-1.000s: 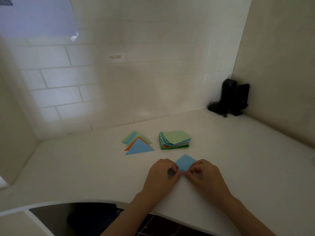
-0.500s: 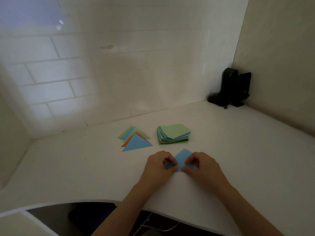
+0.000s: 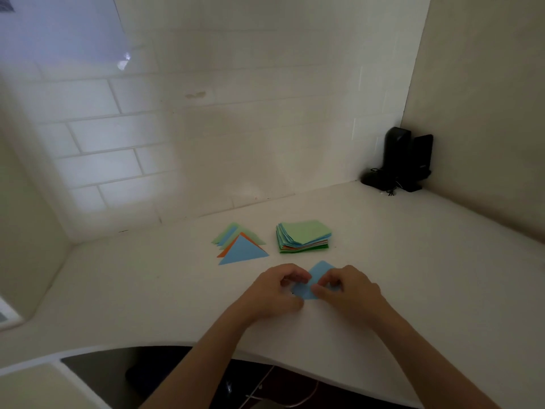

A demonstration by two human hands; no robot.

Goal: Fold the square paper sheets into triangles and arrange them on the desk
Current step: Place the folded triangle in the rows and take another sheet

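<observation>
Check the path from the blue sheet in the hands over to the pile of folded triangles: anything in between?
Nothing visible. The light blue paper sheet is held between the left hand and right hand, and bare white desk lies between it and the pile of folded paper triangles. The stack of unfolded square sheets sits off that line, behind.

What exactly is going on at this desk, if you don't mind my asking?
A person is folding a blue sheet on the white desk. The left hand and right hand both pinch it near its middle, so the fold is unfinished. Behind the hands, a pile of triangles lies to the left, a blue one on top, and a stack of sheets sits beside it to the right, awaiting folding.
</observation>
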